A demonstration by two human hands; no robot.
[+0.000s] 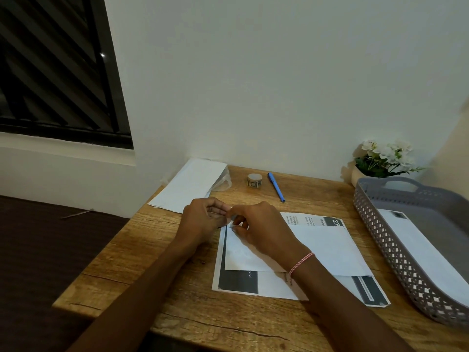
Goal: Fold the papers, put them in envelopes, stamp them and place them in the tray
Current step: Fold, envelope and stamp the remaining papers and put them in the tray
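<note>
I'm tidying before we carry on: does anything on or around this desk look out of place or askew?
A thin pale strip lies off the desk, on the dark surface to its left, like dropped litter. The printed sheets under the envelope are fanned askew. The envelope stack sits right at the desk's far left edge.

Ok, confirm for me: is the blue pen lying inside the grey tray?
No, the blue pen lies on the wooden table beside the stamp roll, outside the grey tray.
</note>
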